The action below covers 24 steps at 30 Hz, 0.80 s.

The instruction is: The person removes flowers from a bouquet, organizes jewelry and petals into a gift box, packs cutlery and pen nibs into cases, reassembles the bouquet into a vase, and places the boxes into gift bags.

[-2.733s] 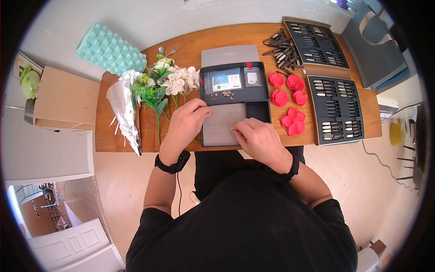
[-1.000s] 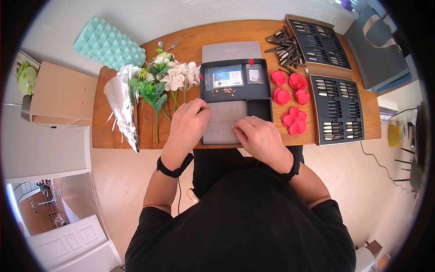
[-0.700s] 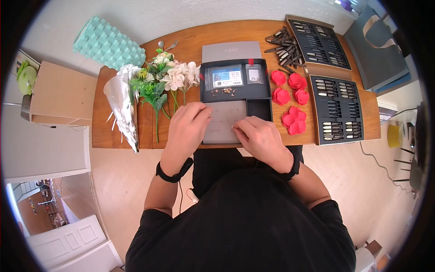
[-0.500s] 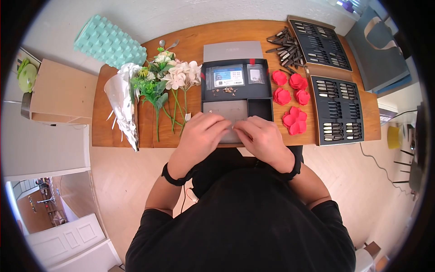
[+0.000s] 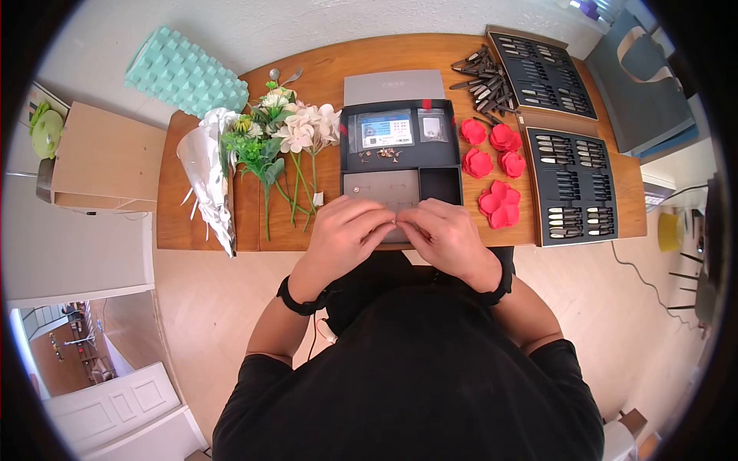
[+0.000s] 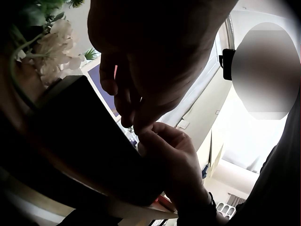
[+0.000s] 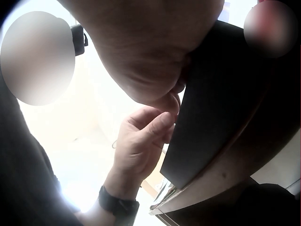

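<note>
Above the front of a black box (image 5: pixel 346 159), both hands meet fingertip to fingertip. My right hand (image 5: pixel 452 240) pinches a tiny shiny piece (image 5: pixel 394 221) that looks like an earring. Thumb and forefinger of my left hand (image 5: pixel 342 237) pinch at the same piece from the other side; its exact shape is too small to tell. Under the hands lies a grey slotted pad (image 5: pixel 380 178), partly hidden, with a small stud (image 5: pixel 357 189) in its upper left. Several tiny metallic pieces (image 5: pixel 390 154) lie in the box's back part, near a clear bag with a blue-and-white card (image 5: pixel 386 131).
Artificial flowers (image 5: pixel 300 132) and a foil-wrapped bundle (image 5: pixel 206 173) lie left of the box. To the right are red flower heads (image 5: pixel 500 201), a pile of dark pens or markers (image 5: pixel 484 88) and two trays of them (image 5: pixel 573 188). A grey lid (image 5: pixel 392 88) lies behind.
My left hand has left the pad's upper left, where a stud now shows, and moved right and toward me to meet the right fingertips. The right hand has barely moved.
</note>
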### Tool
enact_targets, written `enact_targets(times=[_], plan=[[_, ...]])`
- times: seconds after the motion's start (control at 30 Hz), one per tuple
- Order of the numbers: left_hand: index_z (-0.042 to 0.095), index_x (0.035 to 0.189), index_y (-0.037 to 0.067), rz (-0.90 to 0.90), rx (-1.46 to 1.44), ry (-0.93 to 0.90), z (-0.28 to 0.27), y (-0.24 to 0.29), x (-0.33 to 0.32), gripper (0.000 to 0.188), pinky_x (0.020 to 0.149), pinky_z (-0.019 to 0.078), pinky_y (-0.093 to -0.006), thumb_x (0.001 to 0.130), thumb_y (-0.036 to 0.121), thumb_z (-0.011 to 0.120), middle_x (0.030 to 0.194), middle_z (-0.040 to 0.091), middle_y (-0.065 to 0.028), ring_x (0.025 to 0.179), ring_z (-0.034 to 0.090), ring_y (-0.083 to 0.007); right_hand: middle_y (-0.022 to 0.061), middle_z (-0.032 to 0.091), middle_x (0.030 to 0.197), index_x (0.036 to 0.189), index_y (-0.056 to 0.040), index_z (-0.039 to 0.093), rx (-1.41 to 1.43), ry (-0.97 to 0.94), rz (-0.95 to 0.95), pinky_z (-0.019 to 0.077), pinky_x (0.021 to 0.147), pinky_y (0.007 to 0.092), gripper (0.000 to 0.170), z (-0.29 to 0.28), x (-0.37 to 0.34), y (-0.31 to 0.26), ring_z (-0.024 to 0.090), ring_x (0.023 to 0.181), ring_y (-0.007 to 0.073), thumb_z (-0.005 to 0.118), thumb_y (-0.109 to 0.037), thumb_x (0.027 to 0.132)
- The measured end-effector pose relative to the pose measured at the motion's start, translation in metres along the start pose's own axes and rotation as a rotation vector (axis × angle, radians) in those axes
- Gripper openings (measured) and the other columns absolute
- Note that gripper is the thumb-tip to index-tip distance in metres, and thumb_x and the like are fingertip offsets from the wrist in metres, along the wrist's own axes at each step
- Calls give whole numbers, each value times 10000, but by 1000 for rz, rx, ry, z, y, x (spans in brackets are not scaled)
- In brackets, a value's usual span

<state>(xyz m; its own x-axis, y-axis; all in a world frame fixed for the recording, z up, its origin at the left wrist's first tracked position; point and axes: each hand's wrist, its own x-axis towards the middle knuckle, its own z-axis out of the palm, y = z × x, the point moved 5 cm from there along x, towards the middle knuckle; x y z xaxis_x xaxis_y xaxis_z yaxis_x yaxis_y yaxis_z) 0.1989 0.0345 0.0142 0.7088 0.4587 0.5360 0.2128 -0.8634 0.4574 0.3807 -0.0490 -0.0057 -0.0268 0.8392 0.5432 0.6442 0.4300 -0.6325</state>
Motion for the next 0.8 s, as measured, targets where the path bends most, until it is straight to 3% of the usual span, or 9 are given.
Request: enact_targets(times=[0.4, 0.47, 0.67, 0.8], plan=[[847, 1028, 83, -124, -103, -71, -1, -3, 3, 210, 734, 587, -390, 846, 74, 950, 979, 808, -43, 791, 718, -259, 94, 741, 885, 1034, -49, 812, -19, -35, 22, 617, 691, 451, 109, 1, 0, 1, 750, 810, 313, 870, -61, 942], [854, 1049, 56, -102, -105, -95, -5, -5, 5, 230, 680, 560, -328, 845, 9, 950, 1004, 818, -53, 733, 696, -169, 94, 738, 887, 1036, -49, 809, -17, -39, 26, 616, 694, 455, 112, 1, 1, 1, 749, 817, 313, 870, -65, 944], [846, 1055, 78, -187, 5, -104, -23, -36, 13, 194, 685, 545, -343, 886, 16, 919, 1021, 819, -42, 724, 684, -181, 79, 728, 894, 1053, -60, 789, -151, -51, 19, 618, 692, 450, 111, 8, -1, 0, 752, 839, 304, 839, -136, 990], [819, 1033, 62, -84, 229, -170, -27, -40, 23, 167, 759, 576, -395, 893, 70, 910, 988, 773, -50, 817, 711, -261, 73, 710, 877, 1043, -65, 782, -199, -81, 28, 621, 695, 447, 98, 12, -1, 1, 749, 837, 299, 818, -147, 1004]])
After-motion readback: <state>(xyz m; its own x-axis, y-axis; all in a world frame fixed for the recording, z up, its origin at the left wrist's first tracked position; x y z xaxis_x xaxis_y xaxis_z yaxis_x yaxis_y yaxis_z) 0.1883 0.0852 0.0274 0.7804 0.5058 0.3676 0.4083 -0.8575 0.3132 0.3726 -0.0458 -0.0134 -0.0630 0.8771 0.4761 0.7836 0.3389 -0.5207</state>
